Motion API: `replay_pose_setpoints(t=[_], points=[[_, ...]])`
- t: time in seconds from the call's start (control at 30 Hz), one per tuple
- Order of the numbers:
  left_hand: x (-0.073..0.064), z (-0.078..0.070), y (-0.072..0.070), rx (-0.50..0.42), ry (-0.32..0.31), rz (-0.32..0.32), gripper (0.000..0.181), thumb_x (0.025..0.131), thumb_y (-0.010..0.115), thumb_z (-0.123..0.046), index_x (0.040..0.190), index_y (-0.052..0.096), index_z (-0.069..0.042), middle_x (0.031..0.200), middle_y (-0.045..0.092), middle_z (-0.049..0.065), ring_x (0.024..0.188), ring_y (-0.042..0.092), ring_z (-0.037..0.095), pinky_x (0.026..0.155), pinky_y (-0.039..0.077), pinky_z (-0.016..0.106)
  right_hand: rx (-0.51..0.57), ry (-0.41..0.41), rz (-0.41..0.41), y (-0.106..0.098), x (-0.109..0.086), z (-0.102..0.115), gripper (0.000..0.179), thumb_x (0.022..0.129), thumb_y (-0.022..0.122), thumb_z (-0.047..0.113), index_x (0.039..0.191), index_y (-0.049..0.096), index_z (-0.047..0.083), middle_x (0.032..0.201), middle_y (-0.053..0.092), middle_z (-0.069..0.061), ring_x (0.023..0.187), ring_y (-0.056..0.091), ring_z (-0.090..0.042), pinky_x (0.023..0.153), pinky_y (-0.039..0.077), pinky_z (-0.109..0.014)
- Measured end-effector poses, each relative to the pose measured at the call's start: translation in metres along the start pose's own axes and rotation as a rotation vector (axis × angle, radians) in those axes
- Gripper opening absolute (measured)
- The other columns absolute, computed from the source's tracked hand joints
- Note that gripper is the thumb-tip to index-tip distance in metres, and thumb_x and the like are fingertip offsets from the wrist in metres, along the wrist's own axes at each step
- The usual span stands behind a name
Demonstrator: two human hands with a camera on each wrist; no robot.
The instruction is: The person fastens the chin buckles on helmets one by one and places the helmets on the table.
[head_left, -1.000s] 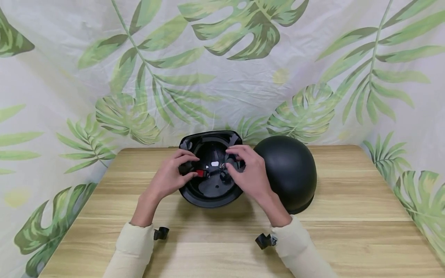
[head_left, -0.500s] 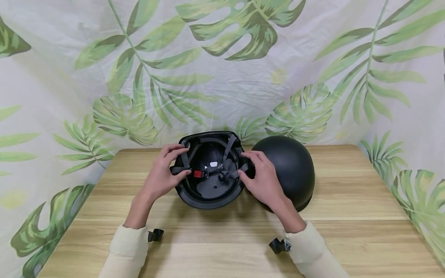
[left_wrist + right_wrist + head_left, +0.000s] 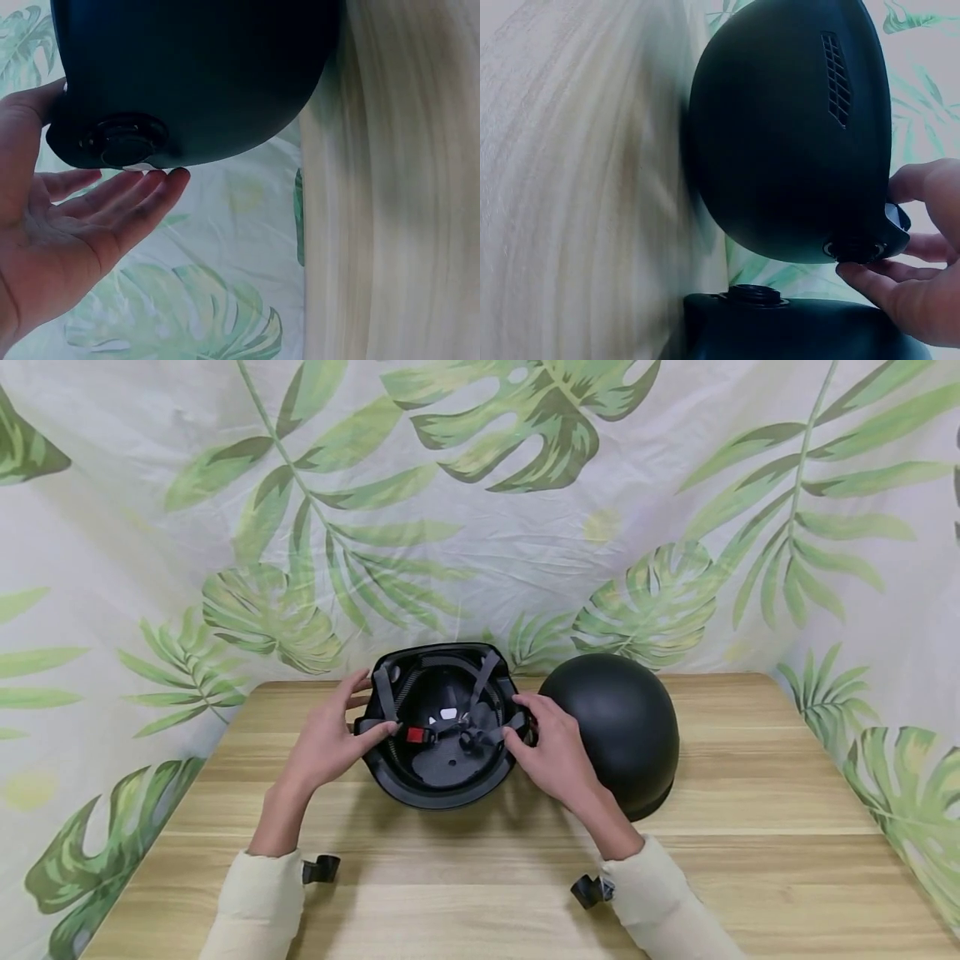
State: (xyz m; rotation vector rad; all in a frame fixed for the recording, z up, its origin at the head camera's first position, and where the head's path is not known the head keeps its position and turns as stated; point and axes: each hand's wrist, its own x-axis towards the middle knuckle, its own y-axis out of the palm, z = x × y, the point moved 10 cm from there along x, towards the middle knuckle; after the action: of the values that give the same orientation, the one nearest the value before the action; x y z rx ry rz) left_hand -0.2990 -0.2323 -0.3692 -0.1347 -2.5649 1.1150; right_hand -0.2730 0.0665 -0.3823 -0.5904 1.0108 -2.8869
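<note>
Black upturned helmet, open side up, near the back edge of the wood table, left of a second black helmet. Left hand grasping its left edge, thumb over the rim, fingers under the outside by a round side fitting. Right hand grasping the right edge, thumb on the inner side, a fingertip at the matching fitting. Crown points down at the wood; can't tell if it bears full weight there. Inside: grey straps, red buckle on the left part. Mesh vent on the shell, right wrist view. Second helmet sits dome up, partly covered by the right hand in head view. Cream sleeves, small black device at each cuff. Leaf-print cloth behind.
</note>
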Motion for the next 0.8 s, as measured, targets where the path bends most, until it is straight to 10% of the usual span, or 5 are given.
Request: replay_pose_setpoints(t=[0.17, 0.47, 0.8], points=[[-0.002, -0.001, -0.011, -0.025, -0.003, -0.031, 0.084, 0.099, 0.08, -0.027, 0.166, 0.036, -0.003, 0.163, 0.048, 0.024, 0.141, 0.056, 0.05, 0.098, 0.058, 0.067, 0.016, 0.021, 0.001, 0.009, 0.001, -0.002, 0.049, 0.101, 0.076, 0.019, 0.147, 0.064, 0.006, 0.142, 0.066, -0.016, 0.101, 0.071, -0.033, 0.085, 0.061, -0.045], [-0.005, -0.005, -0.025, -0.103, 0.032, -0.076, 0.073, 0.1, 0.078, -0.021, 0.164, 0.044, -0.01, 0.164, 0.05, 0.018, 0.144, 0.053, 0.044, 0.104, 0.054, 0.064, 0.097, 0.041, 0.016, 0.023, 0.0, -0.008, 0.05, 0.102, 0.074, 0.019, 0.149, 0.062, 0.005, 0.146, 0.064, -0.016, 0.128, 0.069, -0.032, 0.099, 0.063, -0.047], [-0.008, -0.012, -0.03, -0.399, 0.195, -0.042, 0.066, 0.097, 0.06, 0.007, 0.161, 0.045, 0.001, 0.163, 0.049, 0.017, 0.141, 0.051, 0.009, 0.106, 0.045, 0.015, 0.139, 0.11, 0.045, 0.037, -0.006, -0.023, 0.054, 0.104, 0.072, 0.021, 0.155, 0.057, 0.009, 0.155, 0.058, -0.014, 0.137, 0.064, -0.032, 0.104, 0.06, -0.047]])
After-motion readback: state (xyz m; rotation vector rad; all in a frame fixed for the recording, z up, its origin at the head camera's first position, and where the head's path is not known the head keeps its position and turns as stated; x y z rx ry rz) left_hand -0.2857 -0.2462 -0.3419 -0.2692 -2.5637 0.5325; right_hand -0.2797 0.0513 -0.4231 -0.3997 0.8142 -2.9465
